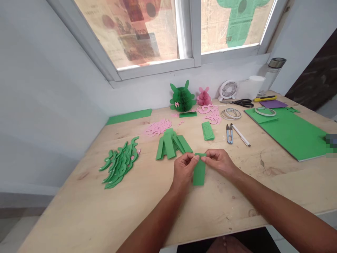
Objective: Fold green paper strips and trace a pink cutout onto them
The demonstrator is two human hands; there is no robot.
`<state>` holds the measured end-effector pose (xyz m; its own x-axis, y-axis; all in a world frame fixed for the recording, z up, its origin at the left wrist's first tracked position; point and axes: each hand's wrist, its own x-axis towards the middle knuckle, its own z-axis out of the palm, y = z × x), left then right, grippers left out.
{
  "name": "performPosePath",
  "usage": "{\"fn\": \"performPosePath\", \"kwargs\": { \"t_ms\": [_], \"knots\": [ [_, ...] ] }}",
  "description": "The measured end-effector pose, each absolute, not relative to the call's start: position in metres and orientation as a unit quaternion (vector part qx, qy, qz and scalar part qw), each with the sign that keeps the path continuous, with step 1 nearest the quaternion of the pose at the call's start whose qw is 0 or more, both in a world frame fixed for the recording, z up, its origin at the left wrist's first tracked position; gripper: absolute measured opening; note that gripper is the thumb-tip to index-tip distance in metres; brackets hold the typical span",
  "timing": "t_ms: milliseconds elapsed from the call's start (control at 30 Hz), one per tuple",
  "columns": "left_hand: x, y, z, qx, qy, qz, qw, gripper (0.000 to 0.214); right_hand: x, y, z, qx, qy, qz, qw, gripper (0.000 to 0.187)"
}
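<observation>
Green paper strip (199, 175), in the head view, is held over the wooden table (105, 218), its upper end pinched between thumb and fingers of both the left hand (183, 169) and the right hand (220, 162). Folded green strips (170, 147) lie just beyond; curved green cut-outs (121, 167) lie leftward, thread snips (229, 136) and a white pen (240, 135) rightward.
</observation>
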<state>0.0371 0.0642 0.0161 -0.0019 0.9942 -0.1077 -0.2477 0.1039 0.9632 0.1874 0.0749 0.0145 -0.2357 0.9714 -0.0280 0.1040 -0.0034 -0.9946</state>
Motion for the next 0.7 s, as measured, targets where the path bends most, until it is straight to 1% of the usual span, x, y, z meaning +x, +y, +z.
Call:
{"fn": "performPosePath", "kwargs": {
  "t_ms": [233,533,700],
  "knots": [
    [0.0383,0.0644,0.0145,0.4,0.465,0.528,0.587,0.033,0.1871,0.0752,0.0164,-0.47,-0.58,0.52,0.415,0.047],
    [0.0371,0.0644,0.0144,0.429,0.464,0.446,0.634,0.033,0.1896,0.0769,0.0114,-0.478,-0.573,0.502,0.438,0.042],
    [0.0368,0.067,0.0083,0.436,0.469,0.423,0.641,0.034,0.1893,0.0761,0.0133,-0.471,-0.586,0.488,0.443,0.037]
  ]
}}
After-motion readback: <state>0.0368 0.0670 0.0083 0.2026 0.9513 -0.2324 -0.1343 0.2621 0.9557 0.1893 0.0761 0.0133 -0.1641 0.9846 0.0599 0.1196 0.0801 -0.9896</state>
